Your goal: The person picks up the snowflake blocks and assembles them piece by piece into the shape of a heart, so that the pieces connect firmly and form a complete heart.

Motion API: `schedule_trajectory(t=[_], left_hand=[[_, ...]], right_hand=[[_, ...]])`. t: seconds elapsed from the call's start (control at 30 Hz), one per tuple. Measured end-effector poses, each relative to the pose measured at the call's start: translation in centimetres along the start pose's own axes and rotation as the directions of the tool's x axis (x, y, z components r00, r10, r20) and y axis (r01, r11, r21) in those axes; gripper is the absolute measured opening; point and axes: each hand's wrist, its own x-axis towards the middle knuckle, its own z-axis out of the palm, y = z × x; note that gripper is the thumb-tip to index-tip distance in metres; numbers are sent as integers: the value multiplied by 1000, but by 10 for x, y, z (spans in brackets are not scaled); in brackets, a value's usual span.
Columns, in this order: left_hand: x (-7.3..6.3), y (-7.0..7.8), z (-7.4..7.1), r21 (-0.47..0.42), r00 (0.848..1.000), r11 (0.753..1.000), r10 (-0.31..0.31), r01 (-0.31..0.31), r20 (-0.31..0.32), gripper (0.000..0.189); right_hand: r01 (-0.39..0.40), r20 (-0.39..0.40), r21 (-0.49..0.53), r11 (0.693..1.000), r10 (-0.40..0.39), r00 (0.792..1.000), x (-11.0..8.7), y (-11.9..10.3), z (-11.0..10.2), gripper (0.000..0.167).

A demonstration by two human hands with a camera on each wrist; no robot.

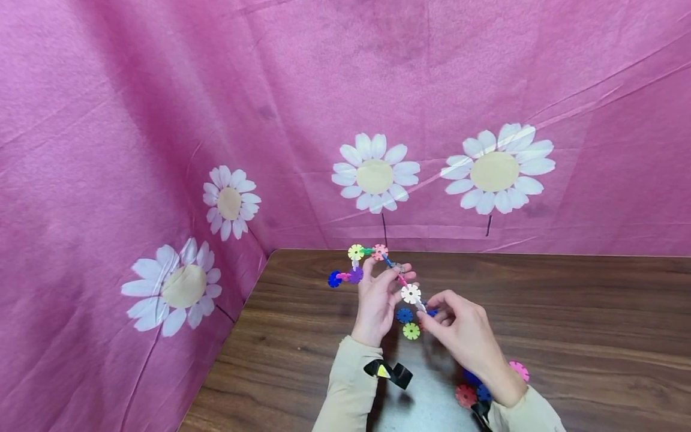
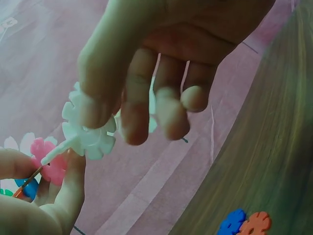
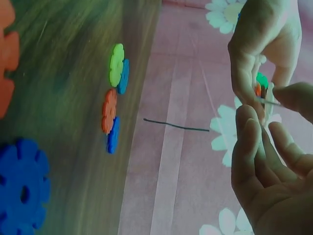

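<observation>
A zigzag chain of slotted plastic discs, like snowflake building discs, spans my two hands. My left hand [image 1: 376, 303] holds its middle part, thumb in front and other fingers loosely spread behind. My right hand [image 1: 464, 333] pinches a white disc edge-on at the chain's near end, beside another white disc [image 1: 411, 294]. Beyond the left hand the chain carries a salmon disc [image 1: 379, 252], a yellow disc [image 1: 355, 252], a purple disc [image 1: 355, 275] and a dark blue disc [image 1: 335, 279]. In the left wrist view, the left thumb covers part of a pale disc [image 2: 90, 139].
Loose discs lie on the wooden table [image 1: 594, 336]: a blue disc [image 1: 404, 315] and a yellow-green disc [image 1: 411, 330] below the hands. A red disc [image 1: 466, 396], a pink disc [image 1: 519, 371] and blue ones lie around the right wrist. A pink flowered cloth [image 1: 302, 90] hangs behind.
</observation>
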Motion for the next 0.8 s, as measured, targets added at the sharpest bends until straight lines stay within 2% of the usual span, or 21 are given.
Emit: schedule_trajectory(t=[0.2,0.47,0.57,0.7,0.8], left_hand=[[3,2,-4,-8,999,1000,23,-23,-26,37],[3,4,-5,-17,999,999,29,-30,-29,31],[3,4,-5,-10,999,1000,23,-24,-27,29],[2,4,-4,-5,999,1000,16,-16,-28,28],[2,4,-4,-8,999,1000,10,-10,-30,28]], right_hand=[[0,20,1,1000,0,1000,2,9,-5,18],[-123,38,-17,992,124,992,10,35,-23,13],[-149,79,7,989,148,986,12,47,-36,16],[-139,139,50,989,131,982,14,66,-58,21],[-144,189,46,989,133,973,13,81,-79,24]])
